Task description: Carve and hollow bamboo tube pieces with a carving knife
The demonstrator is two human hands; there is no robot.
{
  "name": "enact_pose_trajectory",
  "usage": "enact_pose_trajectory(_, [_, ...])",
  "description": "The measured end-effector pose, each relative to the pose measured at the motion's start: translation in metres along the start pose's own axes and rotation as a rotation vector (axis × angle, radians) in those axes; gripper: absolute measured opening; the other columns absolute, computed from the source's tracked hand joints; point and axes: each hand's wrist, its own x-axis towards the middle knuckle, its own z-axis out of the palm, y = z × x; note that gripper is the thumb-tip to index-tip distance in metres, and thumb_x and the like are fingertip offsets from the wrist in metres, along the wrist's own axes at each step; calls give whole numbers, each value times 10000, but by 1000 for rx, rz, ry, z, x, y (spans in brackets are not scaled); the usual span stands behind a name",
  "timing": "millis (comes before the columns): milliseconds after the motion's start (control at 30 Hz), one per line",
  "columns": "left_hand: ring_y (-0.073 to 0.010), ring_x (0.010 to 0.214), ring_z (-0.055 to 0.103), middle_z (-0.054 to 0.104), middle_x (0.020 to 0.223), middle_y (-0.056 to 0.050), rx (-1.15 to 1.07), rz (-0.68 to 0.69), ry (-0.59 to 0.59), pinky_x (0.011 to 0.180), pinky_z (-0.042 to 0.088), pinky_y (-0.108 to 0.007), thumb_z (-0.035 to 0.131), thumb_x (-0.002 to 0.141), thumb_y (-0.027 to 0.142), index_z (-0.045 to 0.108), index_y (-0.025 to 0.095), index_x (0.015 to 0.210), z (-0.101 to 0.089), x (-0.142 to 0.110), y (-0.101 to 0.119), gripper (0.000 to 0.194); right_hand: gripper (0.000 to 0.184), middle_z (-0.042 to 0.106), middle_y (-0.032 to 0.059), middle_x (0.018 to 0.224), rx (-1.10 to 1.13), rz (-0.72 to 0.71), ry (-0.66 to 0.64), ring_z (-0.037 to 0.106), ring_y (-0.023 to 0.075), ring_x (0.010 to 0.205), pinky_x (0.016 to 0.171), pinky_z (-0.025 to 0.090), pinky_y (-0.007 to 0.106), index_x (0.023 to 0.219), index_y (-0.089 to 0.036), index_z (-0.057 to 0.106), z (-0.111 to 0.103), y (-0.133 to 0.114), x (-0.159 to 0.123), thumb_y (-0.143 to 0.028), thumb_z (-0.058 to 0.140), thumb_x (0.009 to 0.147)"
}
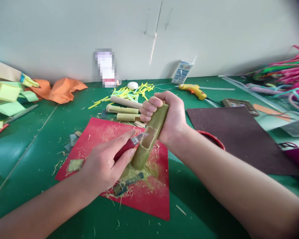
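Note:
My right hand (173, 118) is wrapped round the upper end of a green bamboo tube (140, 156), which stands tilted over a red sheet (155, 204). A rectangular opening is cut in the tube's side. My left hand (102, 162) grips a craft knife (124, 149) by its red handle, with the blade at the edge of that opening. Shavings and pale dust lie on the sheet below, along with dark scraps (120, 189) and a square greenish piece (75, 165).
Cut bamboo pieces (123, 110) lie behind the sheet, near yellow strips (119, 91). A yellow glue gun (193, 90) and a drink carton (182, 71) are at the back. To the right are a dark brown sheet (234, 139) and pink pipe cleaners (289, 71); orange paper (66, 89) is left.

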Motion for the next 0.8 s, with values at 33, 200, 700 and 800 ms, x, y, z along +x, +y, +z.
enact_pose_trajectory(33, [-155, 1114, 601, 607, 1268, -17, -19, -18, -10, 961, 467, -217, 528, 901, 272, 486, 199, 1331, 0, 1, 0, 438, 288, 272, -43, 515, -5, -34, -7, 293, 84, 454, 421, 316, 222, 534, -215, 275, 0, 1, 0, -241, 442, 768])
enact_pose_trajectory(200, [-140, 1125, 592, 609, 1265, 3, -55, -9, 1, 975, 454, -201, 528, 901, 252, 484, 221, 1332, 0, 1, -1, 435, 289, 293, -40, 512, 8, -58, -56, 320, 84, 458, 434, 331, 221, 534, -215, 278, -2, 2, 0, -245, 428, 779])
enact_pose_trajectory(700, [-160, 1142, 586, 607, 1268, -5, -58, -68, 7, 988, 466, -233, 528, 900, 296, 504, 216, 1312, 1, 0, -1, 421, 296, 268, -45, 520, 57, -7, -108, 290, 83, 461, 430, 308, 215, 533, -211, 255, -4, 7, 0, -233, 440, 764])
enact_pose_trajectory(800, [-165, 1108, 606, 618, 1251, -28, -5, -16, 38, 975, 474, -238, 532, 896, 276, 503, 192, 1311, 2, 0, -3, 425, 276, 283, -44, 522, 69, 3, -110, 295, 85, 469, 436, 307, 218, 535, -209, 272, -6, 9, 2, -230, 442, 751])
